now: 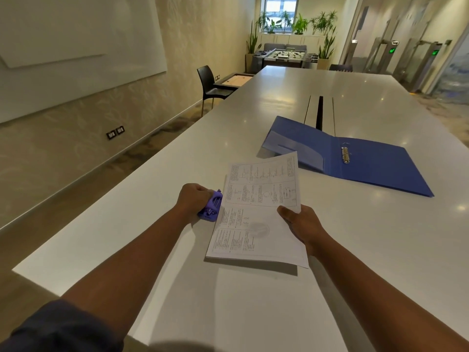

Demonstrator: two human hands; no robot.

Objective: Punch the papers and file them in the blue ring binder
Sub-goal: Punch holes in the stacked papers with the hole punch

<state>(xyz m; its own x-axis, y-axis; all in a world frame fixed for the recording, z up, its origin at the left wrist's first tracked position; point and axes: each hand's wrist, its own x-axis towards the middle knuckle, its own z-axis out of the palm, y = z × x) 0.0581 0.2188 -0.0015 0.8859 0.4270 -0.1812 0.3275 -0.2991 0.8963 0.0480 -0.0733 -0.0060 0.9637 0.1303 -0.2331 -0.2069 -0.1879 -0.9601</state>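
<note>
- Head view: your left hand (193, 199) is curled over the purple hole punch (211, 206) near the desk's (253, 313) left edge, steadying it.
- Your right hand (302, 226) pinches the papers' (258, 212) right edge, lifted, their left edge at the punch slot; likely feeding.
- The blue ring binder (368, 158) lies open toward the far right, its rings (345, 154) exposed and open desk between.

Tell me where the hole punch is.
In the head view, the purple hole punch sits left of centre under the left hand, against the papers' left edge.
</note>
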